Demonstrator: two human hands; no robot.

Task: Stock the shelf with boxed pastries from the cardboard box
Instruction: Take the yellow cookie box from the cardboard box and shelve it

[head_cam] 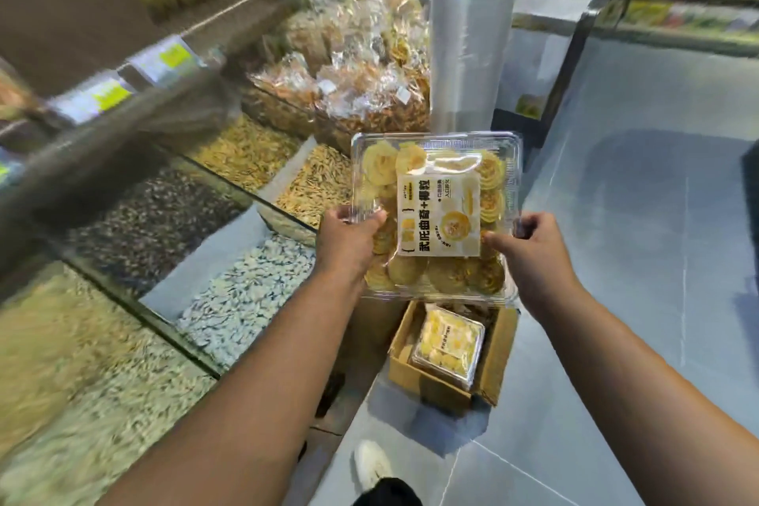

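Note:
A clear plastic box of round yellow pastries (435, 177) with a white and yellow label is held up in front of me, above the floor. My left hand (347, 240) grips its left edge, thumb on top. My right hand (530, 246) grips its right edge. Below it, on the floor, stands an open cardboard box (491, 374) with another boxed pastry pack (449, 343) lying tilted inside. The shelf (135, 103) with yellow price tags runs along the left, blurred.
Glass-fronted bins of seeds and nuts (230, 292) fill the counter at left. Bagged snacks (353, 74) pile up behind them. A tall roll of plastic bags (470, 45) stands beyond the held box. Grey floor tiles (640, 218) spread right; my shoe (371, 464) is below.

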